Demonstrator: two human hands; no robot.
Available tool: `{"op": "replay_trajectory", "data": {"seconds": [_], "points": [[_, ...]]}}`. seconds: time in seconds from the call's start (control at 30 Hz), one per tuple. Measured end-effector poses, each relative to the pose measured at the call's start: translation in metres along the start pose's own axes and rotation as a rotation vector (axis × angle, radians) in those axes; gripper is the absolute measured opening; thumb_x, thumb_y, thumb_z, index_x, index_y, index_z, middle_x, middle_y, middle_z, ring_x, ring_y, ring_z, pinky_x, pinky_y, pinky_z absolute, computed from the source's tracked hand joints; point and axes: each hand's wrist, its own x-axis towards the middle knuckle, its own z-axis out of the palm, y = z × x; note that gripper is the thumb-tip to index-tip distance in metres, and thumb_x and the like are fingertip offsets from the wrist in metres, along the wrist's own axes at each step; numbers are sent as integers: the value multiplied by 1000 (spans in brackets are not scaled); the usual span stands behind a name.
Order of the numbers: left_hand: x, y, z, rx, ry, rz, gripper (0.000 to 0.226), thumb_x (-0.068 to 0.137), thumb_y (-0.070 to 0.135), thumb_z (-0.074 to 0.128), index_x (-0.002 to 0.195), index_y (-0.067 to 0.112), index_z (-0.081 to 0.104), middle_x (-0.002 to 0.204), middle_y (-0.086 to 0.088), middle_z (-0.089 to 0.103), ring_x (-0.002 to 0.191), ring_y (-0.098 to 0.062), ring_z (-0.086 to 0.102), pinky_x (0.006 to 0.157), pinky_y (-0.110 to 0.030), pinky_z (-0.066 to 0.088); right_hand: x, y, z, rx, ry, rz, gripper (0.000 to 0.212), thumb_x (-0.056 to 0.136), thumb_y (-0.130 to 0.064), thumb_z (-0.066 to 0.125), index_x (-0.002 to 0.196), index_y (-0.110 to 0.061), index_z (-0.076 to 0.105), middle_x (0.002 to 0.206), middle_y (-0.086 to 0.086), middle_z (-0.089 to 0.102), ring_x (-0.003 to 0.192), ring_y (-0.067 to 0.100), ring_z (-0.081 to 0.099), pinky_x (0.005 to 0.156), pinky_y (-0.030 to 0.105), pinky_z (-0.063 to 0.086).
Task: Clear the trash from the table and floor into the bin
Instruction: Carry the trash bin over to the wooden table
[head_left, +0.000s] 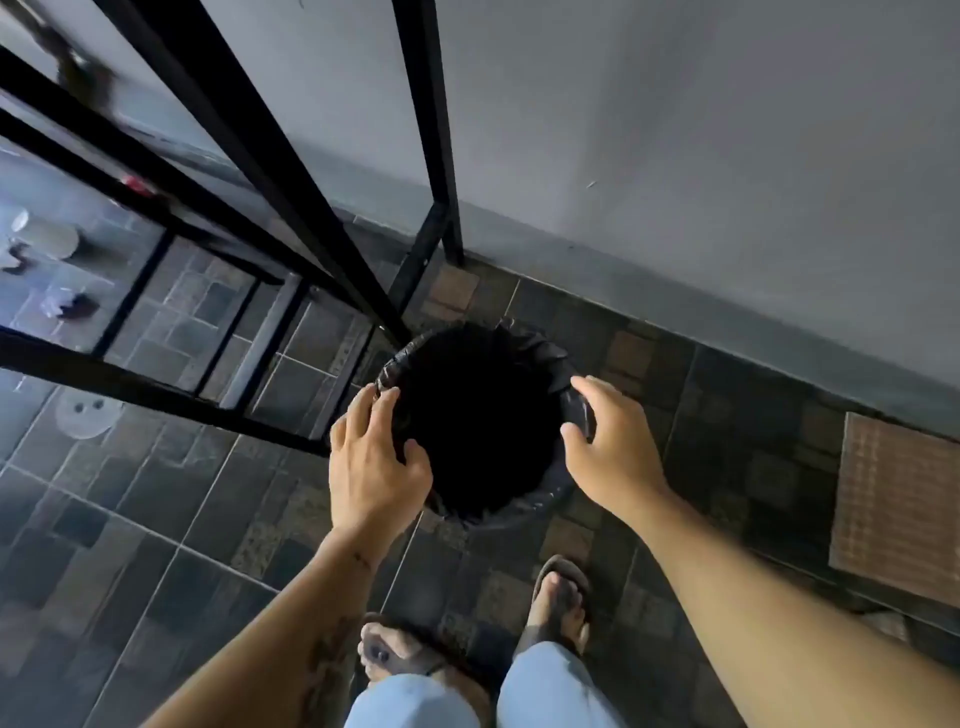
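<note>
Wall: grey, fills the upper right of the frame; closes off that side, no room to move there.

Table: black metal frame with glass top, upper left to centre. One leg comes down right beside the bin's far rim. Risk, as I judge it: shifting the bin leftward would knock it against that leg.

Floor: dark tile, open at lower left and right of centre. A mat lies at the right edge.

Bin: centre of frame, black liner folded over the rim, mouth open and dark; contents cannot be told. Liner could slip off the rim if tugged unevenly.

Left hand: fingers spread and curled onto the bin's left rim, holding nothing else.

Right hand: fingers loosely open at the right rim, touching or just short of it; I cannot tell which.

Trash: blurred cups and scraps seen at the left edge, through the glass, well apart from the bin.
</note>
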Motion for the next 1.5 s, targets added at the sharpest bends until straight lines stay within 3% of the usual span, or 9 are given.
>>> {"op": "replay_trajectory", "data": {"seconds": [0.27, 0.47, 0.67, 0.8, 1.03, 1.13, 1.27, 1.4, 1.5], "points": [[34, -69, 85, 91, 111, 78, 61, 80, 18, 54, 140, 13, 55, 159, -4, 39, 134, -35, 39, 114, -38, 30, 39, 57, 79, -128, 66, -36, 62, 95, -14, 53, 153, -25, 32, 163, -9, 20, 152, 23, 10, 118, 33, 12], [38, -74, 97, 56, 156, 87, 70, 76, -8, 50, 143, 11, 54, 163, 1, 31, 133, -25, 47, 107, -30, 34, 48, 73, 99, -194, 239, -100, 62, 84, 3, 53, 144, -13, 49, 147, 0, 51, 130, 29, 45, 99, 5, 16], [28, -65, 74, 22, 178, 67, 73, 72, -11, 49, 143, 8, 54, 159, -2, 39, 120, -32, 54, 102, -14, 21, 24, 48, 75, -203, 331, -197, 66, 76, 16, 53, 138, -7, 55, 142, 7, 55, 116, 29, 50, 90, -3, 24], [-2, -41, 23, -100, 250, 21, 77, 71, -13, 51, 144, 12, 54, 156, 3, 43, 120, -26, 50, 105, -16, 24, -1, 11, 32, -282, 360, -291, 70, 75, 17, 54, 141, -9, 52, 149, 6, 47, 114, 29, 50, 91, 20, 39], [-71, 14, -105, -198, 293, -25, 66, 74, -11, 55, 136, 12, 62, 150, 7, 48, 111, -13, 40, 98, -26, 33, -79, -86, -56, -271, 315, -281, 73, 73, 20, 58, 142, -5, 50, 156, 8, 36, 130, 36, 47, 106, -1, 6], [-106, 36, -170, -167, 292, -16, 64, 74, -9, 58, 135, 12, 63, 150, 6, 49, 115, -22, 45, 97, -27, 33, -123, -134, -97, -209, 338, -259, 68, 78, 16, 56, 142, -5, 50, 155, 5, 39, 128, 30, 46, 111, 15, 20], [-148, 57, -257, -169, 346, 14, 64, 74, -8, 58, 135, 12, 62, 146, 1, 52, 114, -31, 48, 98, -29, 33, -177, -197, -144, -161, 345, -280, 55, 87, 8, 54, 141, -5, 51, 150, 5, 46, 129, 25, 45, 107, 2, 14], [-184, 70, -329, -259, 508, 9, 60, 76, -7, 58, 132, 12, 64, 140, 1, 58, 114, -31, 53, 98, -20, 28, -217, -255, -179, -78, 345, -364, 50, 94, -1, 49, 143, -9, 50, 150, 2, 47, 137, 21, 42, 114, 28, 32], [-216, 75, -377, -337, 623, -10, 55, 78, -6, 59, 130, 12, 67, 138, 0, 61, 117, -30, 55, 100, -20, 28, -244, -298, -200, -49, 367, -462, 49, 94, 0, 48, 142, -8, 50, 147, 4, 51, 134, 20, 43, 110, 25, 34]]}}
